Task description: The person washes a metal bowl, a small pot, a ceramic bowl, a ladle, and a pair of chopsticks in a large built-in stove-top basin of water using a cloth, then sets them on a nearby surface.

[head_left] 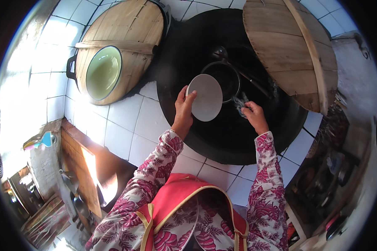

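Observation:
My left hand (184,108) grips the rim of a pale plate or shallow bowl (206,98), tilted over a large dark wok (182,62) set into the tiled stove top. In my right hand (254,115) is a crumpled greyish cloth or scrubber (239,104), pinched between thumb and fingers, a little to the right of the plate. Behind the plate sits a round dark pot or basin (227,78) with a thin bright rim, inside the wok. A ladle (220,51) and a long dark handle (254,83) lie beside that basin.
A wooden lid (295,53) leans over the wok's right side. At the left another wooden lid (125,25) carries a light-green enamel basin (103,73). White tiles (122,116) surround the wok. A wooden board (81,163) stands at the lower left, near hanging utensils (78,200).

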`<state>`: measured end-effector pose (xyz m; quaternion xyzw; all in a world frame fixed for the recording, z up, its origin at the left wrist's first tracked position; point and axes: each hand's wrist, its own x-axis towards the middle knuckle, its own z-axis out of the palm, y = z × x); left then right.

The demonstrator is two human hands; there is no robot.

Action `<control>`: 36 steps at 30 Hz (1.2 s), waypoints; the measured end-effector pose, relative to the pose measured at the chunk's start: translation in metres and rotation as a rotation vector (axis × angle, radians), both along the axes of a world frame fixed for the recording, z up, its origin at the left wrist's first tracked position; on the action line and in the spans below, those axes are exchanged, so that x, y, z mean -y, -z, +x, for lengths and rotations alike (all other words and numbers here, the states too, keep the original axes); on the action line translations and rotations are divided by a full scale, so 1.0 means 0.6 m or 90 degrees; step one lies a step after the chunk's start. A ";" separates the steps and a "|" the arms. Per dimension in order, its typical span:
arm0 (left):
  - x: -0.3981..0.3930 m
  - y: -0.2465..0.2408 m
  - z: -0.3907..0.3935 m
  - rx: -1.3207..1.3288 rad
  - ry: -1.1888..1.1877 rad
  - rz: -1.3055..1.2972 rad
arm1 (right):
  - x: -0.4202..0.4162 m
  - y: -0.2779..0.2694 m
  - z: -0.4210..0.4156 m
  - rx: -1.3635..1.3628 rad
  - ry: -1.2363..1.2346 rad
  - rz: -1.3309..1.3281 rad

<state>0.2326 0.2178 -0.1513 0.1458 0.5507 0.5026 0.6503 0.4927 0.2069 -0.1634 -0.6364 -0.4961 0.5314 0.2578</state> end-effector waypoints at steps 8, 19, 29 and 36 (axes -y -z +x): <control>0.018 -0.028 0.030 0.075 0.012 0.022 | 0.022 -0.068 -0.123 -0.031 -0.062 0.245; 0.050 -0.053 0.036 0.121 0.043 0.078 | 0.012 -0.013 -0.249 -0.273 0.131 0.085; 0.039 -0.057 0.019 0.057 0.011 0.084 | 0.066 -0.063 -0.202 -0.048 -0.195 0.121; 0.057 -0.054 0.023 0.021 0.036 0.052 | 0.046 -0.039 -0.134 0.435 -0.211 0.349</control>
